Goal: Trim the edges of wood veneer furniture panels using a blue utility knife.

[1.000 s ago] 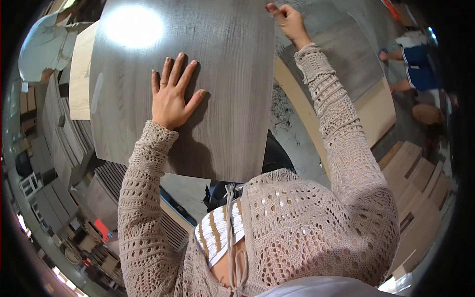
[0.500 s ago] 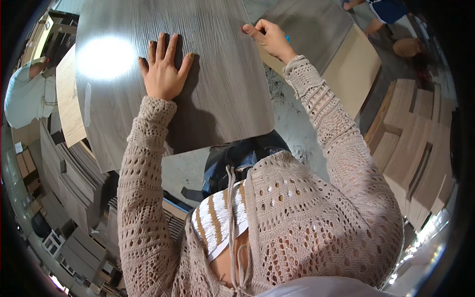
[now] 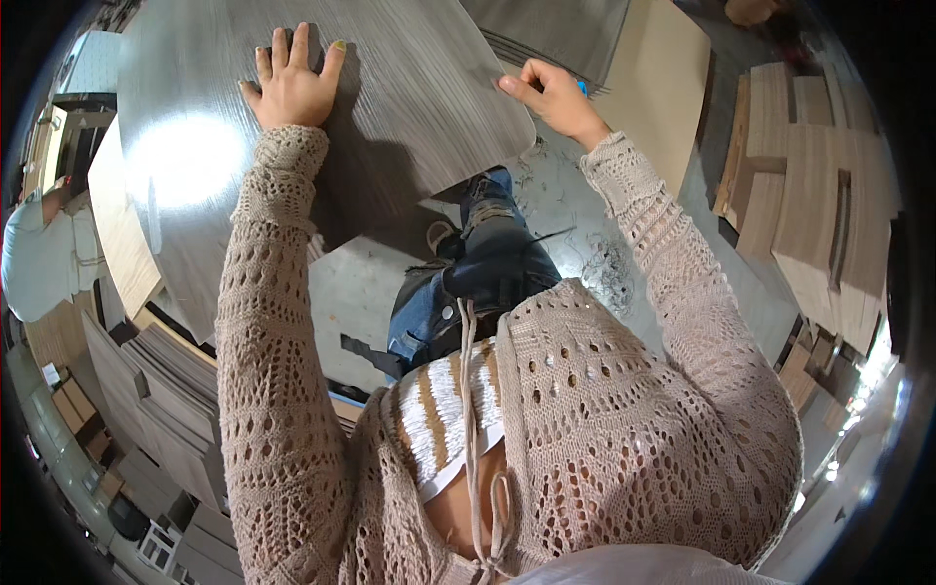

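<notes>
A large grey wood-grain panel (image 3: 429, 127) with rounded corners lies in front of me, a bright glare on its left part. My left hand (image 3: 292, 93) rests flat on its face, open, fingers spread. By the panel's right edge, near the rounded corner, my right hand (image 3: 561, 102) is closed, its thumb pointing at the edge. A small blue object (image 3: 582, 88) peeks out behind the right hand's fingers; most of it is hidden, so its kind is unclear.
Grey boards (image 3: 570, 34) and a pale board (image 3: 663, 78) lie beyond my right hand. Wood-coloured panels (image 3: 809, 195) are stacked at the right, more grey panels (image 3: 161, 390) at the lower left. A person in a light top (image 3: 49, 253) is at the left.
The panel's near right corner now sits farther away, showing more floor and my legs. Both hands keep their poses; the left appears higher in view, the right slightly lower and farther right.
</notes>
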`<state>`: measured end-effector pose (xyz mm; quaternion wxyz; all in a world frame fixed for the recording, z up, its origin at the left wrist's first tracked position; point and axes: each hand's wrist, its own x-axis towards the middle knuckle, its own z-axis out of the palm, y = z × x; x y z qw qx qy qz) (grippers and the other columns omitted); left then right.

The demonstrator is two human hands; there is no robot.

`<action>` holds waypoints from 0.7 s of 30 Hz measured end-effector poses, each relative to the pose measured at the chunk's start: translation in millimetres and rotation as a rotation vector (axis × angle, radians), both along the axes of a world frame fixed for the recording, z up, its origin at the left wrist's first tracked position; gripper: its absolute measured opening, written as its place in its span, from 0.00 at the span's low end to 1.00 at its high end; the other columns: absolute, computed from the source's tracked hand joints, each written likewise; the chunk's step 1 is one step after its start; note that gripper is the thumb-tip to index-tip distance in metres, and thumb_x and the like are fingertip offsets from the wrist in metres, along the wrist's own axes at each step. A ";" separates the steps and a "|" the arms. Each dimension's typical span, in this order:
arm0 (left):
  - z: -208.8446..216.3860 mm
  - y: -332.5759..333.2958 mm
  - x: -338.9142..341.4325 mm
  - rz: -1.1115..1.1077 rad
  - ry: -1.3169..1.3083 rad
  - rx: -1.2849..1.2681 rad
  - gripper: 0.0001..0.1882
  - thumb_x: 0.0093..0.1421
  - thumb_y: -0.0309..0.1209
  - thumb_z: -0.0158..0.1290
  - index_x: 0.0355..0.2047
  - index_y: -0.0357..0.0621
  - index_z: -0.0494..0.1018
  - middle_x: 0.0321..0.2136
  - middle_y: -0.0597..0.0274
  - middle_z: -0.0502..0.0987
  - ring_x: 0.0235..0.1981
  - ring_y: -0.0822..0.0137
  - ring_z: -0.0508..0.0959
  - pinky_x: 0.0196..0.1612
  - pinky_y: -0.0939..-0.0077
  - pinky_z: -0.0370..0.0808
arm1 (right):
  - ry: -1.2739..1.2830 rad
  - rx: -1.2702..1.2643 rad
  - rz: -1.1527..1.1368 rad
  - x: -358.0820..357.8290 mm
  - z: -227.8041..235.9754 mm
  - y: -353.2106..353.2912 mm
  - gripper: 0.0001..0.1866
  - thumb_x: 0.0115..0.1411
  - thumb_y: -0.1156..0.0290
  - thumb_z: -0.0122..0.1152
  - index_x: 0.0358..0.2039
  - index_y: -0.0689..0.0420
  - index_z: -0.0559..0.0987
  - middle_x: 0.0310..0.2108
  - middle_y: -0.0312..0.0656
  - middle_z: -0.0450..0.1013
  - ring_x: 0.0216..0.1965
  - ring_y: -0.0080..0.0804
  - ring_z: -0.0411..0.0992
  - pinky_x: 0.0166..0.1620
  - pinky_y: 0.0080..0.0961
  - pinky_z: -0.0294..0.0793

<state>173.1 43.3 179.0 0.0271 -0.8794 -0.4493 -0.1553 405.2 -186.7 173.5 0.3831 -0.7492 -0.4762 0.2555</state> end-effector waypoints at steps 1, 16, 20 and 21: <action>-1.1 -0.9 2.0 0.003 0.006 -0.002 0.37 0.57 0.64 0.35 0.62 0.62 0.56 0.65 0.61 0.52 0.66 0.54 0.49 0.63 0.39 0.40 | 0.013 0.004 -0.021 -3.2 -1.9 -10.8 0.28 0.51 0.42 0.62 0.19 0.56 0.70 0.14 0.33 0.67 0.17 0.20 0.63 0.24 0.20 0.65; 11.0 -10.7 -55.4 -0.288 -0.140 -0.092 0.25 0.60 0.44 0.45 0.54 0.46 0.67 0.59 0.56 0.62 0.62 0.55 0.58 0.63 0.52 0.51 | 0.466 0.393 -0.778 -82.8 -42.2 -46.5 0.22 0.59 0.49 0.57 0.22 0.56 0.69 0.24 0.30 0.63 0.29 0.20 0.59 0.34 0.19 0.60; 14.1 -2.9 -154.2 -0.225 -0.283 -0.131 0.20 0.58 0.37 0.48 0.50 0.45 0.70 0.54 0.59 0.69 0.57 0.59 0.66 0.59 0.59 0.58 | 0.601 0.412 -0.899 -69.1 -32.2 -23.4 0.24 0.60 0.46 0.53 0.23 0.57 0.67 0.25 0.32 0.63 0.28 0.19 0.57 0.34 0.18 0.59; 15.2 -2.8 -180.8 0.028 -0.282 -0.132 0.20 0.58 0.37 0.46 0.50 0.45 0.70 0.53 0.58 0.70 0.55 0.58 0.68 0.57 0.59 0.60 | 0.604 0.388 -0.909 -68.1 -36.2 -19.8 0.26 0.60 0.45 0.53 0.28 0.60 0.70 0.29 0.35 0.66 0.32 0.22 0.61 0.39 0.21 0.62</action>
